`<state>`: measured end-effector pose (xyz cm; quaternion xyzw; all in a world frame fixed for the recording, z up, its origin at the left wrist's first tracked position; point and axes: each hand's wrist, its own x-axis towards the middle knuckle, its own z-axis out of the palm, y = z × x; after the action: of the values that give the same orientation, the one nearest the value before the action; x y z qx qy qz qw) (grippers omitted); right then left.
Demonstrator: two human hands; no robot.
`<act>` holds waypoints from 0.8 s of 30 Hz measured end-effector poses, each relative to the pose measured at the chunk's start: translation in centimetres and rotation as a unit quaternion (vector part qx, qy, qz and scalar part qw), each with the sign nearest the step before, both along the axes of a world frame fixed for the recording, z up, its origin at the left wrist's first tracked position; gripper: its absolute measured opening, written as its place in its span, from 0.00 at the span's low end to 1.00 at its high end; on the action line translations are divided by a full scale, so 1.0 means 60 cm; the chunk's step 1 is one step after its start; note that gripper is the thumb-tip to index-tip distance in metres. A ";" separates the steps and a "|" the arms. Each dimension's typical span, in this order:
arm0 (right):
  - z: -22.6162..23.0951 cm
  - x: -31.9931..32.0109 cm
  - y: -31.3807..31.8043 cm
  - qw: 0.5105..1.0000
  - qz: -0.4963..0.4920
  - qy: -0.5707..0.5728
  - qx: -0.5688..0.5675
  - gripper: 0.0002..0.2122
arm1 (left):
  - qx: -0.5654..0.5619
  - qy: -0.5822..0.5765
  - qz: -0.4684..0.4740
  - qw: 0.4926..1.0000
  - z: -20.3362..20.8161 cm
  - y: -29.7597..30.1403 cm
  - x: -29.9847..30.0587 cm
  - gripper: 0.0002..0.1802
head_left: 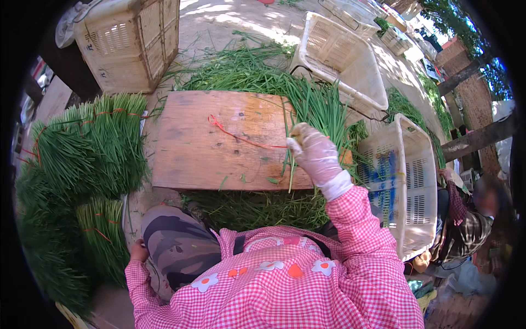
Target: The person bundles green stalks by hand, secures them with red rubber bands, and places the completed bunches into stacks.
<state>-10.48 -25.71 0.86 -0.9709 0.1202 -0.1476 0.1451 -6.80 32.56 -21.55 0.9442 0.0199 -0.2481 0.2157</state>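
Note:
My right hand (pixel 318 156), in a thin whitish glove, is closed at the right part of a wooden board (pixel 219 159). A red tie string (pixel 246 141) runs from its fingertips leftward over the board and ends in a looped tail. A few green blades (pixel 291 174) hang beside the glove, and whether the fingers grip them too I cannot tell. My bare left hand (pixel 139 250) is low beside my left thigh, near a tied bundle of long green leafy stalks (pixel 104 227); its fingers are mostly hidden.
Loose green leaves (pixel 246 71) are heaped behind the board and spill over its right end. More tied bundles (pixel 71 145) are stacked at left. Plastic crates stand back left (pixel 112 49), back right (pixel 348 60) and right (pixel 419 192). A person (pixel 466 214) sits beyond the right crate.

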 end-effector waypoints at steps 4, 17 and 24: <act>0.001 -0.091 -0.115 0.941 -0.244 0.224 -0.073 0.37 | -0.117 -0.148 -0.064 0.980 0.216 -0.173 0.124 0.17; -0.124 -0.138 -0.227 0.868 -0.279 0.059 0.407 0.39 | -0.111 -0.212 -0.480 0.844 0.289 -0.781 0.024 0.25; -0.040 -0.204 -0.241 0.634 -0.170 -0.034 0.754 0.11 | -0.100 -0.144 -0.417 0.892 0.245 -0.806 0.031 0.14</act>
<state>-22.75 -40.20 -1.51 -0.4803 0.3478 -0.0603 0.8030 -4.97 -15.79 -6.86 0.8647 -0.4317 -0.1770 0.1861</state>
